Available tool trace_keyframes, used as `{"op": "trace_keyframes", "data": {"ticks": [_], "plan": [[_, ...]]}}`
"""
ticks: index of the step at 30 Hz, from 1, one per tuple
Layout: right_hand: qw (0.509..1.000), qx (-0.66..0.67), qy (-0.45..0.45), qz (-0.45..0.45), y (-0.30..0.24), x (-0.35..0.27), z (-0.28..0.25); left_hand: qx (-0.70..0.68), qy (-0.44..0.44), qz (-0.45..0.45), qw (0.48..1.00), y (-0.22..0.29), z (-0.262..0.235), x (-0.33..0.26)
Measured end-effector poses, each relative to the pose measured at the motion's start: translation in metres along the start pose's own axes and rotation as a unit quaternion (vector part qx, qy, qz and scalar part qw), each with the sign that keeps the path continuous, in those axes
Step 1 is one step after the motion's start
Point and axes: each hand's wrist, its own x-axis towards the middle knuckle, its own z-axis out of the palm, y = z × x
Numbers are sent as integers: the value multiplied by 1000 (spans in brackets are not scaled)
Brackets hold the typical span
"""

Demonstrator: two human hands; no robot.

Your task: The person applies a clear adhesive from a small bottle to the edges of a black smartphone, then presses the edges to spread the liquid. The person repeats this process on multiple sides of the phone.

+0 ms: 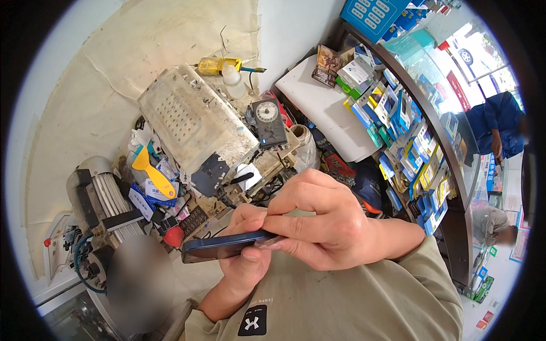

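A dark blue smartphone (219, 245) lies nearly flat, its long edge toward me, in front of my chest. My left hand (245, 266) is closed round it, with the thumb on the near edge and fingers behind the far one. At the phone's right end, my right hand (323, 227) is closed in a pinch, its thumb and fingertips touching or very close to the phone. Something thin and greyish shows at those fingertips, too small to name.
Beyond my hands stands a cluttered bench with a dirty perforated metal box (190, 119), a black dial device (268, 122), a white bottle (233, 80) and a yellow scraper (153, 172). A motor (108, 193) is at left. Packaged goods (418, 153) fill the right; people are beyond the counter.
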Motion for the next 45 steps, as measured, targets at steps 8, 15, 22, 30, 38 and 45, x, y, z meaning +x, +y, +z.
{"op": "trace_keyframes", "data": {"ticks": [8,15,22,30,38,45], "plan": [[999,35,-19,27,-1,-1,-3,10,-14,3,1000,-1,-3,3],[993,84,-60,63,0,-2,-8,12,-26,2,1000,-1,-7,4],[981,147,-49,117,-1,-2,-5,-1,-41,-10,999,-1,-13,6],[982,143,-65,108,-1,-2,-6,-8,-60,0,998,-2,-15,11],[974,184,-60,118,0,-2,-1,7,-54,-2,999,-3,-20,9],[969,201,-61,128,1,-2,1,-8,-48,-16,999,-2,-21,10]]}}
